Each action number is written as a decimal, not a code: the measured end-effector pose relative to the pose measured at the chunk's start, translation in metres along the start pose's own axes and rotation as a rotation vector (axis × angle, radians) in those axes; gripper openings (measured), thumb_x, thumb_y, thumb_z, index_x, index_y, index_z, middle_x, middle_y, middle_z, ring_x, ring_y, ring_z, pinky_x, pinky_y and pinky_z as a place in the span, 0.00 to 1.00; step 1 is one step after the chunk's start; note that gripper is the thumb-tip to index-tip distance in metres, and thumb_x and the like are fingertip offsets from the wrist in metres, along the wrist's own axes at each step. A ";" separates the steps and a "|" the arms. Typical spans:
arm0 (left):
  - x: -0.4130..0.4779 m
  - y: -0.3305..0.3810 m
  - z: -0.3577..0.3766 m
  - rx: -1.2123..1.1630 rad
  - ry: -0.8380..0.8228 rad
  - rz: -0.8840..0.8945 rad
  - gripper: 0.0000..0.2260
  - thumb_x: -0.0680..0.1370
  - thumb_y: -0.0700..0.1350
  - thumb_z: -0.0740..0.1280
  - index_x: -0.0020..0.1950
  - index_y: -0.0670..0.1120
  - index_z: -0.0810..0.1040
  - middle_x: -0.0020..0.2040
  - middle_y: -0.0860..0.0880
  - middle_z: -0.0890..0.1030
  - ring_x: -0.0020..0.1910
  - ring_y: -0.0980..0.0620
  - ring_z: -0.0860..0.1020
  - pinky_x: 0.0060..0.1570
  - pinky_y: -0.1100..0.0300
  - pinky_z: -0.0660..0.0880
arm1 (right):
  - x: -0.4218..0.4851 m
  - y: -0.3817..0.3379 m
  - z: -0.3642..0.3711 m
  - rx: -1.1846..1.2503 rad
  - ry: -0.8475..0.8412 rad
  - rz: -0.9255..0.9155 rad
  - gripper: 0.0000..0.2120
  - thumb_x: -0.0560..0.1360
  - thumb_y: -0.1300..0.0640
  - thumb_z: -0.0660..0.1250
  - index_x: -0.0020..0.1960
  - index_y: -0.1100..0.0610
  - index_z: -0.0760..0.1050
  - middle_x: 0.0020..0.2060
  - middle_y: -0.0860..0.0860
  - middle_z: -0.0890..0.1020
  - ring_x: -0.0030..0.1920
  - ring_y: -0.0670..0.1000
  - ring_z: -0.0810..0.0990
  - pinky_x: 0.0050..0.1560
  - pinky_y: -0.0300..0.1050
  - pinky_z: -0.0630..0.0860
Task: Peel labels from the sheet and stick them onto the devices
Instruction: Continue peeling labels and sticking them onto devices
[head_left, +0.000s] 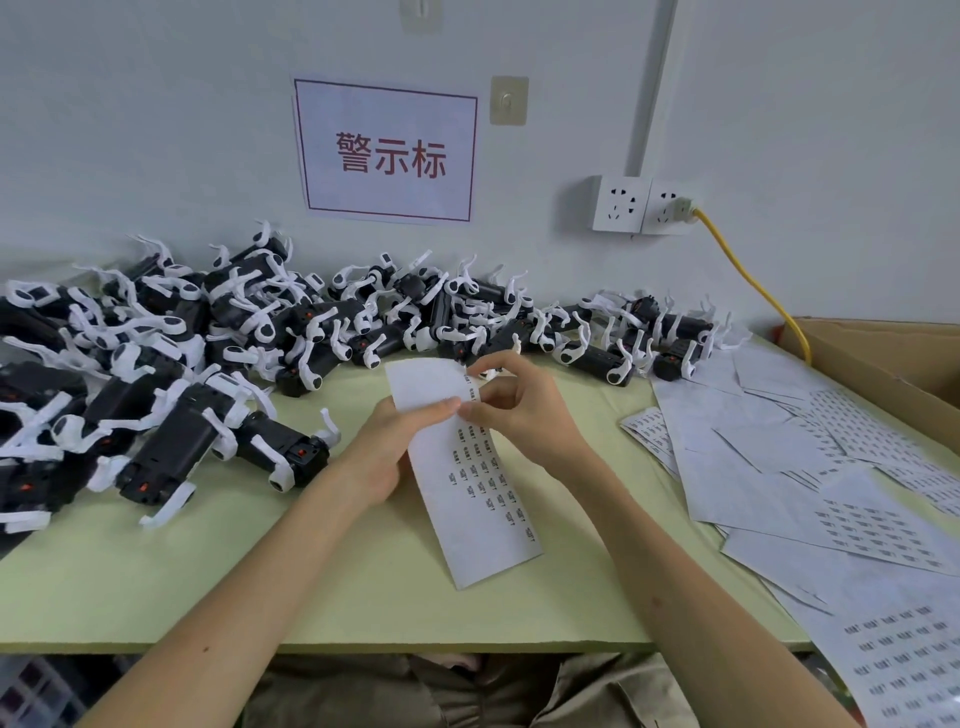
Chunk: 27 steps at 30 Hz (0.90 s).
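Observation:
A long white label sheet (470, 483) with small black printed labels hangs over the middle of the pale green table (363, 587). My left hand (387, 452) holds its left edge, thumb on top. My right hand (519, 402) pinches at the sheet's right edge near the top, fingertips on a small label. A big heap of black-and-white devices (171, 364) covers the table's left side and runs along the wall to the right (623, 343). The nearest device (208, 447) lies just left of my left hand.
Several loose label sheets (810, 467) are spread over the table's right side and hang over its front corner. A cardboard box (893, 358) stands at the far right. A yellow cable (753, 280) runs from a wall socket (644, 205) down behind the box.

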<state>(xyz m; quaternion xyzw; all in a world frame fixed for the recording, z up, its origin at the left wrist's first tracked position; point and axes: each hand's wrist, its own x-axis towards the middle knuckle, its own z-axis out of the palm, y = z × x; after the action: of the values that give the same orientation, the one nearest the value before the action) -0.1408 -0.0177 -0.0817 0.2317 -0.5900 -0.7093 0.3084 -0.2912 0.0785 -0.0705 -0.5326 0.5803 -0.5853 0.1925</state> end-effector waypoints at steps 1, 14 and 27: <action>0.000 -0.001 0.000 0.006 0.023 0.009 0.11 0.77 0.41 0.73 0.58 0.42 0.83 0.52 0.41 0.87 0.52 0.42 0.85 0.52 0.50 0.81 | -0.001 0.000 0.001 -0.032 -0.002 -0.010 0.13 0.74 0.66 0.76 0.56 0.58 0.78 0.38 0.62 0.85 0.37 0.53 0.82 0.43 0.47 0.78; 0.002 -0.007 0.001 0.223 0.081 0.114 0.03 0.78 0.39 0.73 0.48 0.46 0.85 0.44 0.47 0.88 0.44 0.50 0.86 0.46 0.57 0.79 | -0.001 0.004 -0.001 -0.289 0.117 -0.089 0.03 0.74 0.57 0.78 0.42 0.55 0.84 0.35 0.48 0.85 0.32 0.48 0.79 0.37 0.38 0.75; 0.001 -0.008 0.002 0.238 0.043 0.066 0.03 0.78 0.38 0.72 0.49 0.44 0.84 0.44 0.47 0.88 0.42 0.50 0.86 0.39 0.64 0.80 | 0.001 0.004 -0.005 -0.312 0.121 -0.054 0.06 0.75 0.61 0.74 0.40 0.56 0.84 0.30 0.40 0.81 0.31 0.43 0.75 0.35 0.33 0.70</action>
<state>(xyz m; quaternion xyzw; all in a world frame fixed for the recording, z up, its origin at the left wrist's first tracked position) -0.1442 -0.0160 -0.0888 0.2623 -0.6706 -0.6187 0.3142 -0.2975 0.0797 -0.0723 -0.5351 0.6601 -0.5241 0.0566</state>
